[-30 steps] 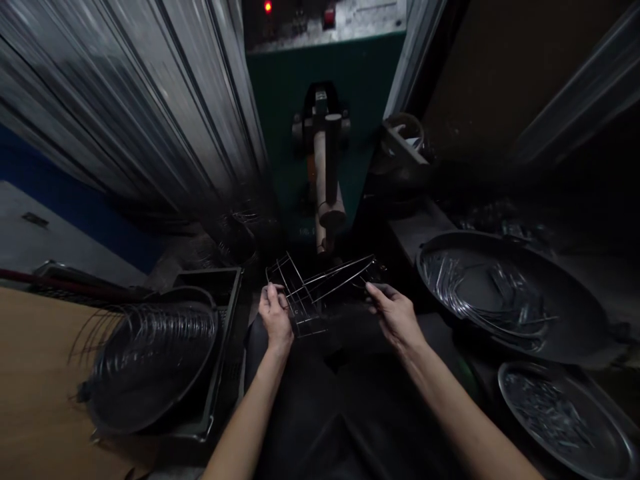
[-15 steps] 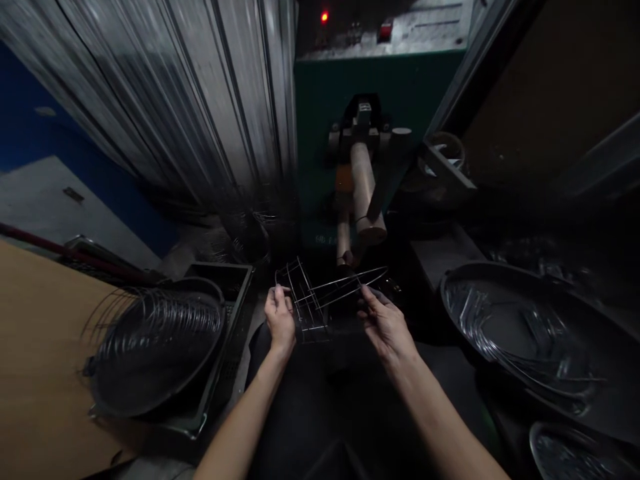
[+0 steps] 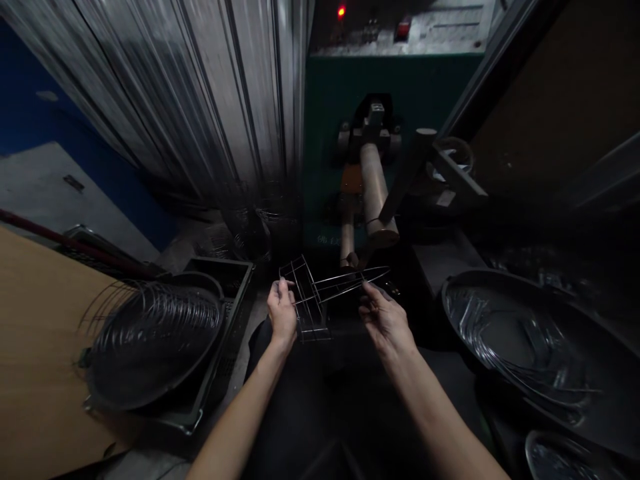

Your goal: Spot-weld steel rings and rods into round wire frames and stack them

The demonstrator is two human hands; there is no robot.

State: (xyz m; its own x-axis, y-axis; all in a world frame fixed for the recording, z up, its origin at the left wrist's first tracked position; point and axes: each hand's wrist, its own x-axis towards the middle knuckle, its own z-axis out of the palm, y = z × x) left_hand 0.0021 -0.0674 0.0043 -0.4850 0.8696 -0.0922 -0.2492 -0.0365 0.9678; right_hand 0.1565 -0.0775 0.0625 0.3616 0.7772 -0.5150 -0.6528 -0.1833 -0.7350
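Between my hands hangs a small wire rack [image 3: 311, 297], a frame of thin crossed rods with a long pointed wire loop reaching to the right. Its left edge is pinched in my left hand [image 3: 283, 310], thumb on top. The fingers of my right hand [image 3: 385, 317] are closed on the loop near its right end. Just beyond the rack stand the two copper-coloured arms of a welding machine, the thick upper arm [image 3: 376, 190] and the thinner lower arm [image 3: 349, 233]. The rack looks apart from both arms.
At the left, a dark round pan [image 3: 145, 373] holding many bent wires rests on a crate [image 3: 240, 287]. A large basin [image 3: 447, 300] with wire pieces stands at the right, a smaller bowl [image 3: 533, 453] below it. The green machine body [image 3: 325, 133] carries a lit red lamp [image 3: 341, 12].
The camera view has shifted slightly, so the machine appears a little farther right. Both hands keep their hold on the wire rack, which has barely moved.
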